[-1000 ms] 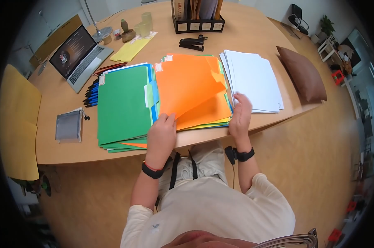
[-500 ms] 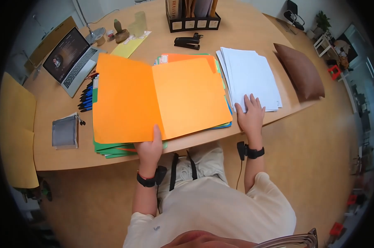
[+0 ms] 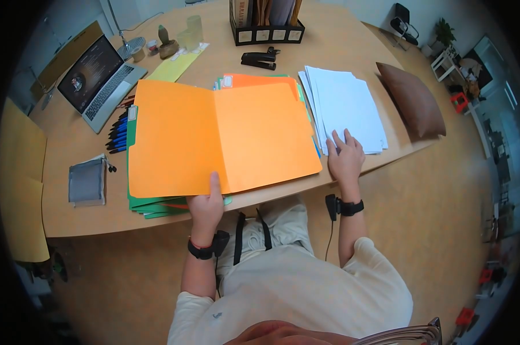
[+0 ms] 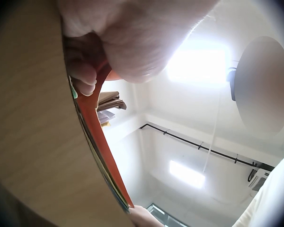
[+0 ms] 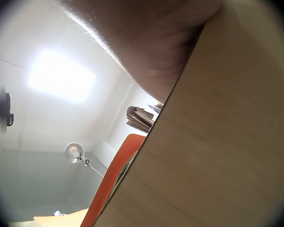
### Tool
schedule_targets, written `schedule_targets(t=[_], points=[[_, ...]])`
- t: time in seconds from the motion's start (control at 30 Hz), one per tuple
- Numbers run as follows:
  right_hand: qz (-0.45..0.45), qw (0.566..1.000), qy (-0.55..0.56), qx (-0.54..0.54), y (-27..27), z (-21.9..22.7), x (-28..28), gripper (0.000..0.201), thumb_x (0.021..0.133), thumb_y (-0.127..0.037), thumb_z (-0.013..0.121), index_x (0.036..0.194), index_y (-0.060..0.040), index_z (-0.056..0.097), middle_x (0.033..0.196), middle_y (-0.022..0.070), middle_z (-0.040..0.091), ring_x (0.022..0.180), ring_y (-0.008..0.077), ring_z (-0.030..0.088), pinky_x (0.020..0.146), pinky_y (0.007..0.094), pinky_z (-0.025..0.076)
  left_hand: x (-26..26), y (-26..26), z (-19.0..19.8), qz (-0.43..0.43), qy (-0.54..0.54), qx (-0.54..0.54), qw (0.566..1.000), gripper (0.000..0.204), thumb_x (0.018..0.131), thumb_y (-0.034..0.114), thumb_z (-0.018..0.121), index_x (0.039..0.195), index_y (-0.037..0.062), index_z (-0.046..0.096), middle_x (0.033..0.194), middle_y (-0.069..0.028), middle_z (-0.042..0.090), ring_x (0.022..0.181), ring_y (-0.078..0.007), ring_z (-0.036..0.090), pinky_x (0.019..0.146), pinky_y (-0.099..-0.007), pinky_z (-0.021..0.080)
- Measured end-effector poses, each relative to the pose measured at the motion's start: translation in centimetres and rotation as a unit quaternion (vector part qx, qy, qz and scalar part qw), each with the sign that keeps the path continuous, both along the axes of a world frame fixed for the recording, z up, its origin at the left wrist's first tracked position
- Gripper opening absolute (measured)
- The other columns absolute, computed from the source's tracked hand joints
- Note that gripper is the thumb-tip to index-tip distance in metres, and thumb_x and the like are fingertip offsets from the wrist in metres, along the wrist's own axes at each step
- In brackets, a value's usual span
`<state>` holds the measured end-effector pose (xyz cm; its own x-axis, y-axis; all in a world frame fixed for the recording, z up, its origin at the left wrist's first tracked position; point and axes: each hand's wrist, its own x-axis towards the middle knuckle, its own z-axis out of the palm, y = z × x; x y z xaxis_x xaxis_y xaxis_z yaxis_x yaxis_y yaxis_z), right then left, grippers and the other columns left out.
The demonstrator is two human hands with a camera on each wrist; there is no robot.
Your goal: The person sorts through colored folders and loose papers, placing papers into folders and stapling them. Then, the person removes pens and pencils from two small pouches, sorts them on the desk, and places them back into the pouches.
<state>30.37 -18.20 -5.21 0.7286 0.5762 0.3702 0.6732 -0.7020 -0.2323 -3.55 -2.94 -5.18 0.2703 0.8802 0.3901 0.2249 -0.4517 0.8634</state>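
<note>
In the head view an orange file folder (image 3: 266,138) lies spread open across the stacks, its bare inside facing up. My left hand (image 3: 206,207) holds its lower edge near the fold, thumb on top and fingers underneath. The left wrist view shows the fingertips (image 4: 87,89) below the orange card. My right hand (image 3: 346,161) rests on the near edge of a stack of white paper (image 3: 346,103), fingers spread over the top sheet. Green folders (image 3: 156,207) stick out under the orange one at the left. Another orange folder (image 3: 254,79) shows behind it.
Blue pens (image 3: 117,135) and a grey zip pouch (image 3: 87,181) lie at the left, by a laptop (image 3: 102,80). A black stapler (image 3: 260,59) and a black file holder (image 3: 268,35) stand at the back. A brown cushion (image 3: 412,100) lies at the right edge.
The orange folder's cover has been turned over to the left, and the folder now lies open. My right hand has moved from beside the folders onto the white paper.
</note>
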Motion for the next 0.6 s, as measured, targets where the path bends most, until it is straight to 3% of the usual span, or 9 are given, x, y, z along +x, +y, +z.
schedule_targets(t=[0.3, 0.4, 0.5, 0.53, 0.6], points=[[0.041, 0.989, -0.01, 0.139, -0.7, -2.1, 1.8, 0.032, 0.097, -0.007, 0.06, 0.125, 0.0024, 0.074, 0.132, 0.0209, 0.073, 0.124, 0.0428, 0.063, 0.108, 0.0505, 0.05, 0.1, -0.1, 0.3, -0.009, -0.018, 0.029, 0.999, 0.021, 0.105, 0.009, 0.065, 0.118, -0.006, 0.07, 0.11, -0.0196, 0.076, 0.101, -0.0366, 0.073, 0.091, -0.0413, 0.056], [0.011, 0.987, 0.026, 0.161, -0.8, -1.0, 1.1, 0.032, 0.097, -0.005, 0.059, 0.124, 0.0013, 0.074, 0.125, 0.0212, 0.075, 0.122, 0.0428, 0.064, 0.106, 0.0501, 0.051, 0.0, -0.1, 0.2, -0.02, -0.013, 0.034, 0.999, 0.021, 0.106, 0.008, 0.064, 0.119, -0.0067, 0.07, 0.112, -0.0174, 0.076, 0.102, -0.0314, 0.072, 0.093, -0.0388, 0.055], [-0.01, 0.985, -0.03, 0.17, -0.8, -0.2, 0.1, 0.032, 0.095, -0.002, 0.061, 0.123, -0.0001, 0.075, 0.125, 0.0199, 0.075, 0.12, 0.042, 0.065, 0.105, 0.0497, 0.051, 0.0, -0.1, 0.4, -0.025, -0.01, 0.024, 0.999, 0.021, 0.107, 0.008, 0.064, 0.12, -0.0072, 0.069, 0.112, -0.0158, 0.076, 0.102, -0.028, 0.072, 0.094, -0.0375, 0.054], [0.019, 0.98, -0.069, 0.185, -0.7, 0.6, -0.5, 0.032, 0.093, -0.001, 0.062, 0.122, -0.0009, 0.075, 0.126, 0.0188, 0.076, 0.12, 0.0417, 0.065, 0.105, 0.0495, 0.052, 0.0, -0.1, 0.4, -0.024, -0.009, 0.019, 1.0, 0.021, 0.107, 0.008, 0.063, 0.12, -0.0073, 0.069, 0.112, -0.0156, 0.076, 0.102, -0.0277, 0.072, 0.093, -0.0375, 0.054], [0.077, 0.964, -0.145, 0.212, -0.8, 2.9, -2.0, 0.033, 0.09, 0.001, 0.064, 0.121, -0.0026, 0.076, 0.126, 0.0165, 0.076, 0.118, 0.0411, 0.066, 0.105, 0.049, 0.052, 0.1, 0.1, 0.1, -0.024, -0.025, 0.028, 0.999, 0.021, 0.107, 0.008, 0.063, 0.12, -0.0068, 0.069, 0.112, -0.019, 0.075, 0.102, -0.0343, 0.072, 0.092, -0.0401, 0.055]])
